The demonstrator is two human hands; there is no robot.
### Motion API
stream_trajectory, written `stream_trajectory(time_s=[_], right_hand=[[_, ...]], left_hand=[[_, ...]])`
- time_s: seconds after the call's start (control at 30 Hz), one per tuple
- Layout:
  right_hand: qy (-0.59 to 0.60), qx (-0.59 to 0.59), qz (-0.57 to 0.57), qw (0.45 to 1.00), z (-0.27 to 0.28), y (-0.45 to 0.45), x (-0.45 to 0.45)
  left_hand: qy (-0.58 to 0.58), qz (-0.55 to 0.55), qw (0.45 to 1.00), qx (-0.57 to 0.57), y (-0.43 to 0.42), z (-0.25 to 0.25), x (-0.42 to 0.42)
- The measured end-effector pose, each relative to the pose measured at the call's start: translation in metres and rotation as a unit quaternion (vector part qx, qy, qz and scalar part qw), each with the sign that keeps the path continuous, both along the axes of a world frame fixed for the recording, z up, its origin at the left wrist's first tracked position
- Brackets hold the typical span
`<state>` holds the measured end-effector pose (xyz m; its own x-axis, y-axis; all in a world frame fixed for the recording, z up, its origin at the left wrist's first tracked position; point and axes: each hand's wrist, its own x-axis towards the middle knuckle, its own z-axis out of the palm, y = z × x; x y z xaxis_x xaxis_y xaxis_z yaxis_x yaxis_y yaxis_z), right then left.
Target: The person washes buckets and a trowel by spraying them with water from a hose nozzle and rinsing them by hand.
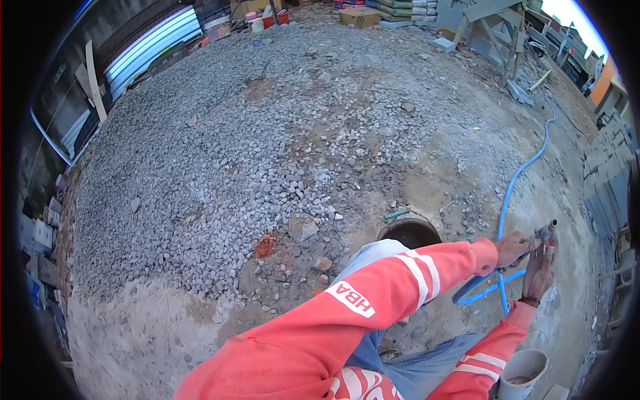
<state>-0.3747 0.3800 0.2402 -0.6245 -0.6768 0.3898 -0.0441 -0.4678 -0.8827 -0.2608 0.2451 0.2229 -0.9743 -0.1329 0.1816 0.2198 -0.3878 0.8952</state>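
Grey gravel (220,153) spread over rough ground (153,333), with damp brown patches and loose stones toward the middle. Along the far edge, stacked sacks (403,10) and a cardboard box (359,17); at upper left, corrugated sheets (153,50); down the right side, stacked grey blocks (610,173). Near the person's jeans (427,363), a round pit (412,233) with a pale rim, dark inside, too dim to tell what it holds. At the pit's far edge, a short green piece (397,214). At lower right, just beside the right sleeve (487,360), a pale bucket (523,373), upright and open, with something brownish low inside. Far off at upper left, a white bucket (257,25) near a red container (275,19), both too small to read inside.

To the right of the pit, above the ground, a dirty tool (547,231) between 2 bare hands. Points its narrow, rounded end toward the upper right of the view; slants its visible long axis back down to the left, into the grip, with much of the length covered. Left hand (512,250) with fingers closed around the tool; right hand (537,277) with fingers curled onto it, partly hidden. Behind and below both, a looped blue hose (515,183).
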Motion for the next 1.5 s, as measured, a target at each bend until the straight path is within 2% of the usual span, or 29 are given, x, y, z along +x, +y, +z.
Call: stream_trajectory(time_s=[0.1, 0.17, 0.23, 0.3, 0.33, 0.4, 0.43, 0.57, 0.67, 0.73, 0.77, 0.8, 0.83, 0.87, 1.0, 1.07, 1.1, 1.17, 1.23, 1.3, 1.37, 1.4, 1.47, 1.5], right_hand=[[-0.006, -0.01, -0.016, 1.0, -0.004, -0.005, 0.002], [-0.001, 0.005, 0.008, 1.0, -0.01, 0.001, -0.008], [0.026, 0.01, -0.021, 0.999, -0.006, -0.004, -0.004], [0.051, 0.018, -0.077, 0.996, -0.009, -0.013, 0.002], [0.064, 0.023, -0.11, 0.992, -0.006, -0.018, 0.008], [0.157, 0.153, -0.17, 0.961, 0.009, -0.023, 0.02], [0.166, 0.139, -0.184, 0.959, 0.012, -0.028, 0.029], [0.148, 0.1, -0.203, 0.963, 0.01, -0.037, 0.038], [0.177, 0.133, -0.26, 0.94, 0.006, -0.031, 0.035], [0.2, 0.167, -0.311, 0.914, 0.01, -0.028, 0.038], [0.192, 0.153, -0.31, 0.919, 0.01, -0.025, 0.038], [0.183, 0.14, -0.317, 0.92, 0.01, -0.021, 0.036], [0.183, 0.138, -0.352, 0.907, -0.001, -0.02, 0.029], [0.15, 0.128, -0.366, 0.909, -0.003, -0.015, 0.027], [0.099, 0.198, -0.472, 0.853, 0.0, 0.035, 0.004], [-0.043, 0.251, -0.488, 0.835, -0.002, 0.076, -0.012], [-0.051, 0.252, -0.506, 0.824, -0.007, 0.104, -0.011], [-0.281, 0.087, -0.398, 0.869, -0.013, 0.179, 0.004], [-0.255, -0.024, -0.449, 0.856, -0.032, 0.234, 0.031], [-0.279, -0.11, -0.41, 0.862, -0.044, 0.262, 0.048], [-0.291, -0.311, -0.357, 0.831, -0.021, 0.289, 0.092], [-0.294, -0.313, -0.36, 0.828, -0.029, 0.305, 0.103], [-0.192, -0.359, -0.421, 0.811, -0.048, 0.336, 0.117], [-0.197, -0.359, -0.421, 0.809, -0.048, 0.346, 0.129]], left_hand=[[-0.045, -0.032, 0.998, -0.003, -0.006, 0.005, 0.012], [-0.136, -0.011, 0.99, 0.044, -0.004, 0.015, 0.02], [-0.131, -0.034, 0.987, 0.087, -0.006, 0.014, 0.021], [-0.145, 0.005, 0.985, 0.093, -0.007, 0.007, 0.013], [-0.119, 0.084, 0.989, 0.026, -0.003, 0.006, 0.014], [-0.066, 0.225, 0.969, -0.08, -0.003, -0.009, 0.005], [-0.043, 0.286, 0.95, -0.118, -0.004, -0.02, -0.003], [-0.108, 0.224, 0.967, -0.06, -0.008, -0.009, 0.004], [-0.142, 0.137, 0.98, -0.033, -0.014, -0.009, 0.004], [-0.182, 0.177, 0.965, -0.065, -0.005, -0.008, -0.001], [-0.181, 0.18, 0.963, -0.081, -0.002, -0.009, -0.004], [-0.156, 0.137, 0.969, -0.137, -0.01, -0.017, -0.007], [-0.181, 0.12, 0.97, -0.112, -0.007, -0.019, -0.012], [-0.189, 0.087, 0.974, -0.086, -0.009, -0.026, -0.022], [-0.19, -0.022, 0.977, -0.099, 0.031, 0.0, -0.058], [-0.168, -0.1, 0.962, -0.19, 0.06, 0.008, -0.088], [-0.167, -0.122, 0.959, -0.193, 0.079, 0.008, -0.1], [-0.176, -0.288, 0.895, -0.293, 0.125, 0.011, -0.125], [-0.193, -0.356, 0.867, -0.291, 0.181, 0.009, -0.134], [-0.185, -0.473, 0.816, -0.277, 0.218, 0.01, -0.136], [-0.186, -0.543, 0.756, -0.313, 0.284, 0.025, -0.11], [-0.168, -0.564, 0.743, -0.319, 0.308, 0.018, -0.102], [-0.153, -0.584, 0.727, -0.326, 0.338, 0.009, -0.089], [-0.056, -0.568, 0.712, -0.408, 0.345, 0.01, -0.079]])
